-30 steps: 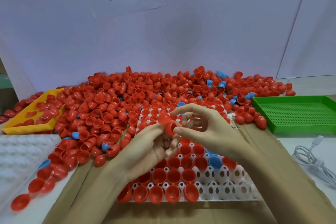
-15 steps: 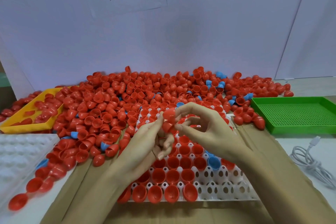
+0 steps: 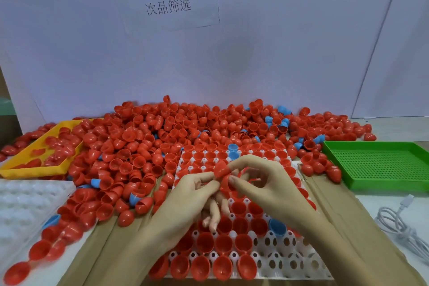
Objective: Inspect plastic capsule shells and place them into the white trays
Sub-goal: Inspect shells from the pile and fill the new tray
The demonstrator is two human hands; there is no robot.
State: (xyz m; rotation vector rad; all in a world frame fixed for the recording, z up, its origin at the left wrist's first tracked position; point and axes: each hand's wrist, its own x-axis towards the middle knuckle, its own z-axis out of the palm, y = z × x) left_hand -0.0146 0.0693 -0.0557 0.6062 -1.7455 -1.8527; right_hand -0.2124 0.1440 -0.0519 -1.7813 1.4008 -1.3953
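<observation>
Here both hands meet above the middle of the white tray (image 3: pixel 299 269), w/ red capsule shells pinched up where the head cam sees them — prob. so rims and walls can be checked before seating. The right hand (image 3: pixel 267 190) pinches a red shell (image 3: pixel 221 168) btwn thumb and forefinger, other fingers curled loosely behind. The left hand (image 3: pixel 185 197) pinches a second shell (image 3: pixel 226 181) just below it, the two shells touching or nearly so; can't tell if they're nested or being pulled apart. Its lower fingers hang curled, nothing visible in them.

The tray sits at the table's near edge, centre, on brown cardboard (image 3: pixel 336 204); most sockets hold red shells open side up, one blue shell (image 3: pixel 277 227) among them, and empty sockets remain toward its near right corner, likely the next targets. The loose shell pile (image 3: pixel 162 141) banks against the tray's far and left edges, so supply is w/in reach. A green tray (image 3: pixel 380 165) lies at the right edge, a yellow tray (image 3: pixel 34 165) at the left, maybe for rejects.
</observation>
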